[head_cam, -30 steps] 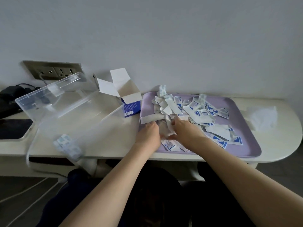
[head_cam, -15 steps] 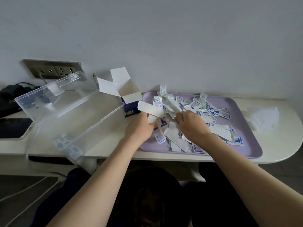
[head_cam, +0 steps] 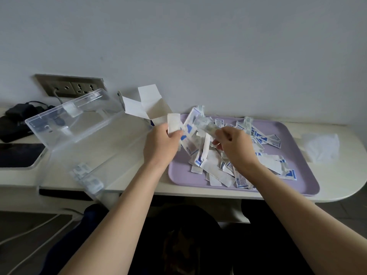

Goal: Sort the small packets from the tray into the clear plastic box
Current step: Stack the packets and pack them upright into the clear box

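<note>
White table (head_cam: 337,181) along the wall, nothing fancy. Left half mostly taken up by the clear plastic box (head_cam: 65,133), lid flipped open toward the wall socket (head_cam: 71,88), a few stray packets (head_cam: 87,175) down in its near corner. On the right half, a lavender tray (head_cam: 294,135) with a loose pile of packets (head_cam: 216,171) heaped mostly on its left and middle. Behind the tray's left corner, an opened cardboard box (head_cam: 147,108), flaps up. Past the tray's right edge, a crumpled whitish wrapper (head_cam: 321,147), can't tell what exactly.

Left hand (head_cam: 160,144) lifted over the tray's left edge, between the pile and the clear plastic box, fingers and thumb curled around a small fan of packets (head_cam: 173,124) sticking up above the knuckles. Right hand (head_cam: 236,149) just beside it, raised above the pile, fingertips pinching one see-through packet (head_cam: 206,126) pointing up-left toward the fan of packets. Touching or not, can't tell. Rest of the pile right under and in front of both hands.
</note>
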`<action>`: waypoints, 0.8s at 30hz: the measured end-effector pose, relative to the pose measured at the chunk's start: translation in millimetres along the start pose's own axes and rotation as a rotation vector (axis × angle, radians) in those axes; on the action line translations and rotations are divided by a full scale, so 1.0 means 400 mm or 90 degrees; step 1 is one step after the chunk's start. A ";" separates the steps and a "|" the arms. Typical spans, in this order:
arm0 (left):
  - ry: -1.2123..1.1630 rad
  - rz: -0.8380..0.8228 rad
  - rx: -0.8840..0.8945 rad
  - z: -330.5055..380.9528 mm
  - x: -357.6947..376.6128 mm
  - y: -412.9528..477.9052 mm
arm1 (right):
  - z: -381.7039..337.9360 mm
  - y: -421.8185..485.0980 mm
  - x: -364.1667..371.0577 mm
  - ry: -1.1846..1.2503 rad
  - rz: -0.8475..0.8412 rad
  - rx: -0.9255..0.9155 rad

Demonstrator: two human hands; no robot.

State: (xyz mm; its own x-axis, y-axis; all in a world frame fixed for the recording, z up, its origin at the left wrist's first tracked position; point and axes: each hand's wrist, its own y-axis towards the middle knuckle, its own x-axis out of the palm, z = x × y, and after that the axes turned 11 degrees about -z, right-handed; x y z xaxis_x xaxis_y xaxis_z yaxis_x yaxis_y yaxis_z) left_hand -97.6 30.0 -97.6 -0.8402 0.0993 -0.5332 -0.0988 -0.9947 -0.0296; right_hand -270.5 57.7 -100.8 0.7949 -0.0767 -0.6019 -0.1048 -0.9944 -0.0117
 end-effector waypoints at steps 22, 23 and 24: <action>-0.105 -0.014 0.035 0.027 0.049 -0.046 | -0.063 -0.032 0.046 0.210 -0.130 0.023; -0.085 0.014 0.048 0.028 0.045 -0.045 | -0.065 -0.031 0.042 0.221 -0.133 0.033; -0.056 0.055 0.062 0.029 0.039 -0.044 | -0.066 -0.031 0.037 0.229 -0.137 0.047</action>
State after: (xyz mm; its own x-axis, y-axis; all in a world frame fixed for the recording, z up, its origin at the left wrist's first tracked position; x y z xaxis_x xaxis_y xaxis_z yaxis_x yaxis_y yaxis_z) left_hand -115.0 49.2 -95.6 -0.8908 0.0190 -0.4540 -0.0712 -0.9926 0.0982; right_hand -241.6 67.0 -88.6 0.9598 0.0982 -0.2631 0.0535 -0.9837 -0.1717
